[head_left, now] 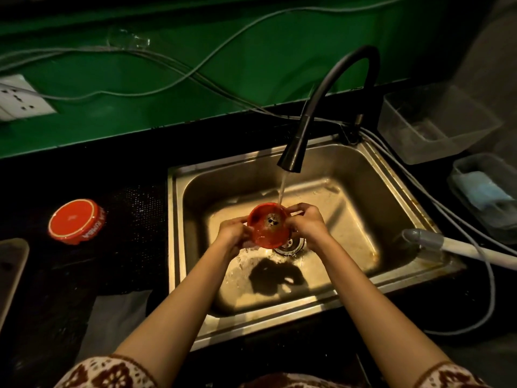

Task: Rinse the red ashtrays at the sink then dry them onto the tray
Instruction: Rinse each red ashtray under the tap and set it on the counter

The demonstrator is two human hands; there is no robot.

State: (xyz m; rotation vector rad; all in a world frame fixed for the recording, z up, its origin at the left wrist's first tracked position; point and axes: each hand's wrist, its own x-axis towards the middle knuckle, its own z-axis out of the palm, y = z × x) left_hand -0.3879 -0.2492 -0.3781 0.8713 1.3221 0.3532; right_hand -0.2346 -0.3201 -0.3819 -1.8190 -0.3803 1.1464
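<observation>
The step in hand is the rinsing. Nearest, two bare forearms reach out of patterned brown-and-white sleeves [112, 371], over the front edge of the worktop and into the rectangular stainless-steel sink [179, 247]. The left grip [233, 233] curls its fingers round the left side of a round, glossy red ashtray [270, 228]. The right grip [306, 224] pinches the right rim with thumb and fingers, so both are closed on it. The ashtray is tilted toward the person, just above the round metal drain [292, 244], and dark ash specks sit in its wet bowl. A thin stream of water [282, 189] falls on its far rim from the matte black curved tap [330, 88].

On the dark worktop left of the sink, a second red ashtray with a white ring [75, 221] seems to lie bottom up, well apart from the sink. A pale flat object [11, 273] at the left edge may be the tray; I cannot tell.

I judge that the next move calls for turning the bowl under the stream so the specks wash out. The glazed surface is probably slippery when wet, so a firm hold is needed.
</observation>
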